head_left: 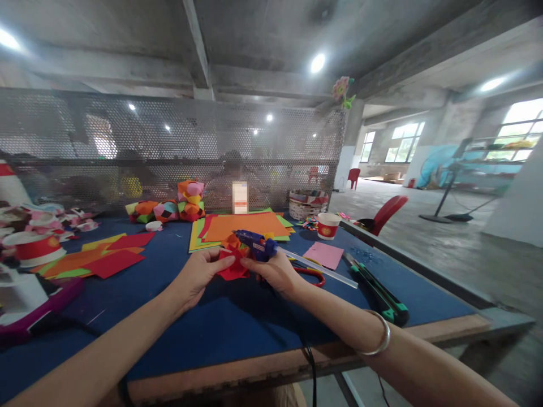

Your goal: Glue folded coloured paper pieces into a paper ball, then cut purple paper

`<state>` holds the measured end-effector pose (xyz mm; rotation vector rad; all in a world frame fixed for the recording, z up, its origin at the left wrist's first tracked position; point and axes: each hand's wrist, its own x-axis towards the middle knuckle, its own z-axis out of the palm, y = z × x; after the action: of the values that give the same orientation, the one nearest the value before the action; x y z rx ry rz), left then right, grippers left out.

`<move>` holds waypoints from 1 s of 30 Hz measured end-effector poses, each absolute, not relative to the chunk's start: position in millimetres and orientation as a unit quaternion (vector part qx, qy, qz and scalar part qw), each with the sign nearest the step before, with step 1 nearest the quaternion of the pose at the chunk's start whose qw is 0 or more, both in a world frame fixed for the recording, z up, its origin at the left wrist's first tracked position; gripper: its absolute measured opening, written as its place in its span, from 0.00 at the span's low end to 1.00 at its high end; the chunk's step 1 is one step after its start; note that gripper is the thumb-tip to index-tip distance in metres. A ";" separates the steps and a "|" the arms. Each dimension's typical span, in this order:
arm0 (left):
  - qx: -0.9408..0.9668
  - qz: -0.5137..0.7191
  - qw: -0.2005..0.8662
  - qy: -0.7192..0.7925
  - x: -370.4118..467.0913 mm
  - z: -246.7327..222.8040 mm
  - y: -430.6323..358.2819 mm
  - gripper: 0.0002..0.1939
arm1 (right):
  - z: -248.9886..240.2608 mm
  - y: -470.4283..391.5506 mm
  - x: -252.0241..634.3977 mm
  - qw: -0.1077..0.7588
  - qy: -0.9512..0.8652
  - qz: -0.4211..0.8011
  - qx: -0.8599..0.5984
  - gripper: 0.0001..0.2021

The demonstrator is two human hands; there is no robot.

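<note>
Left hand (199, 277) pinches red paper piece (232, 267); right hand (278, 272) grips glue gun (257, 245), nozzle at paper. Squeeze gently, small dab, fingers clear of tip, piece over worktop (237, 322).

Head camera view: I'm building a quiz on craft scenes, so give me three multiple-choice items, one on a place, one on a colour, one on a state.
1. Where does the paper cup stand?
A. On the far right part of the table, beside the pink sheet
B. On the floor
C. In the left hand

2. What colour is the folded paper piece held between the hands?
A. White
B. Red
C. Black

3. What is the right hand doing?
A. Lying flat and empty
B. Gripping the blue glue gun
C. Holding the green cutter

Answers:
1 A, the cup sits on the blue mat past the pink sheet.
2 B, the left hand pinches red paper.
3 B, the fingers wrap the gun, its nozzle at the paper.
</note>
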<state>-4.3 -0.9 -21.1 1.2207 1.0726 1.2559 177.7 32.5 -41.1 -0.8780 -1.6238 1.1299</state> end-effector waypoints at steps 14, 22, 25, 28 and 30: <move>0.605 0.505 0.382 0.483 -9.0 -19.4 3.0 0.12 | -28.8 28.7 180.7 0.479 -0.700 0.391 -0.358 0.06; 0.599 0.513 0.384 0.480 -9.3 -20.7 2.4 0.13 | -28.8 26.0 178.7 0.470 -0.690 0.400 -0.379 0.05; 0.592 0.514 0.393 0.480 -8.4 -20.8 2.2 0.13 | -27.7 24.9 178.0 0.468 -0.686 0.404 -0.382 0.05; 0.575 0.518 0.427 0.467 -5.6 -20.4 0.2 0.15 | -27.8 25.0 177.9 0.481 -0.682 0.404 -0.375 0.06; 0.562 0.515 0.463 0.453 -3.2 -20.5 -1.7 0.18 | -28.9 25.9 178.1 0.492 -0.678 0.400 -0.372 0.05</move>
<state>-3.2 -1.7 -20.5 1.3811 1.1126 1.2674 178.1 25.9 -28.9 -0.9016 -1.6446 0.9709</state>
